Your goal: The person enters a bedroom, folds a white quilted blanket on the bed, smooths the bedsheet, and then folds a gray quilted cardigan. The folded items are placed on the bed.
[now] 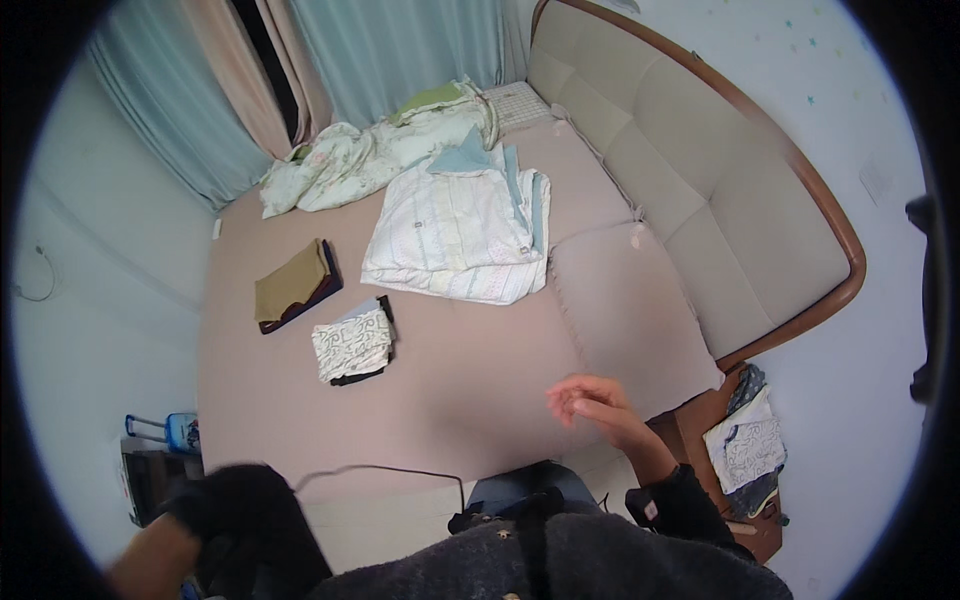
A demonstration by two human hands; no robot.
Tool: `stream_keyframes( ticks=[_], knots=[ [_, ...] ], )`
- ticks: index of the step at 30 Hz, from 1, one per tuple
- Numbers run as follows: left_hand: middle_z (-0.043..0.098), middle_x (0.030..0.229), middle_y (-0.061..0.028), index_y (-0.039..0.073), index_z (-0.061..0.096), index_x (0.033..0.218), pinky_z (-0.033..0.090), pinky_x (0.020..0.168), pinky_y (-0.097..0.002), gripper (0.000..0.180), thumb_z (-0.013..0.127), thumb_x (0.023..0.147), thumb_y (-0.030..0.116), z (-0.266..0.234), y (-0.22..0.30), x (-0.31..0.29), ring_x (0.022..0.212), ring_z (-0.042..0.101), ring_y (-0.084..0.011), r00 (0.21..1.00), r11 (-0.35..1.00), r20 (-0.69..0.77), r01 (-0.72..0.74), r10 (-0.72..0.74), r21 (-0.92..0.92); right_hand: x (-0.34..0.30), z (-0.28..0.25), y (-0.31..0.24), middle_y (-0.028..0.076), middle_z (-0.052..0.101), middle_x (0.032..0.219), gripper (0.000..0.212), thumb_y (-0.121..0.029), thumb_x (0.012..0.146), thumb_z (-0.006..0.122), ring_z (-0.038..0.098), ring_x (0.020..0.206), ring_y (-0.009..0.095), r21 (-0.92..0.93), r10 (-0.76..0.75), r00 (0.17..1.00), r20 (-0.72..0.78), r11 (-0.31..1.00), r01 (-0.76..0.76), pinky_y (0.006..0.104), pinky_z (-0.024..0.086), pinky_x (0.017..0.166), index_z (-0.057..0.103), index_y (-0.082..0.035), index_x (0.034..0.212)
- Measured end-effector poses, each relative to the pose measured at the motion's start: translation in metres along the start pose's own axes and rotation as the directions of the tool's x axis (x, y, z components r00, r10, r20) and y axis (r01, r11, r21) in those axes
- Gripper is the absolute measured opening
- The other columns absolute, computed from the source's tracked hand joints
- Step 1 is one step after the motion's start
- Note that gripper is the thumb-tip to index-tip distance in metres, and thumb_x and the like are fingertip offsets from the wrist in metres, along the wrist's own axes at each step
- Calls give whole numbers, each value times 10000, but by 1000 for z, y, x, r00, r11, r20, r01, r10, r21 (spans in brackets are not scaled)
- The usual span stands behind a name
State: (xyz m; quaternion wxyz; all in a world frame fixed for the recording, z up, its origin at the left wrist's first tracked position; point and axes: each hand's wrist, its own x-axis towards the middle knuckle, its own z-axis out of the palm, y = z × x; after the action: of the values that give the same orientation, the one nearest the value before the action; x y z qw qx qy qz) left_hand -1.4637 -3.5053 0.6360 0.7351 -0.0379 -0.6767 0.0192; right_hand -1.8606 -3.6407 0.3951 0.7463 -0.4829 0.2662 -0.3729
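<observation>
Pink-beige, the pillow [628, 300] should be soft, light, best gripped by 2 corners; the right hand [598, 404] is empty, the unseen left hand I cannot tell.

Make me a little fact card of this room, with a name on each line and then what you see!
Right hand: fingers bent, nothing visible in it, above the bed
Left hand: out of view
Tan-topped folded stack: on the bed
Letter-print-topped clothes stack: beside it, nearer the person
Folded quilt: white, patterned
Headboard: beige, padded, brown rim
Curtains: pale blue and pink
</observation>
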Motion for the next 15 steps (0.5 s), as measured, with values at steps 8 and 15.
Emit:
stream_keyframes(
  ticks=[8,15],
  knots=[
    [576,1254,-156,72,592,1197,388,1013,-430,393,561,917,347,-74,-84,-522,1182,523,-307,-388,-356,-113,643,-915,678,116,-121,118,96,524,1210,506,-253,906,617,488,1152,186,36,402,764,-505,894,-446,363,451,922,451,-94,1358],
    [664,1032,-243,45,663,1092,487,855,-480,494,576,872,479,-7,173,-694,1027,615,-415,-670,-477,73,596,-738,646,219,-256,215,143,465,1322,738,-442,838,675,433,1199,290,-725,-58,990,-128,687,-53,432,387,990,376,-73,1403]
  ],
)
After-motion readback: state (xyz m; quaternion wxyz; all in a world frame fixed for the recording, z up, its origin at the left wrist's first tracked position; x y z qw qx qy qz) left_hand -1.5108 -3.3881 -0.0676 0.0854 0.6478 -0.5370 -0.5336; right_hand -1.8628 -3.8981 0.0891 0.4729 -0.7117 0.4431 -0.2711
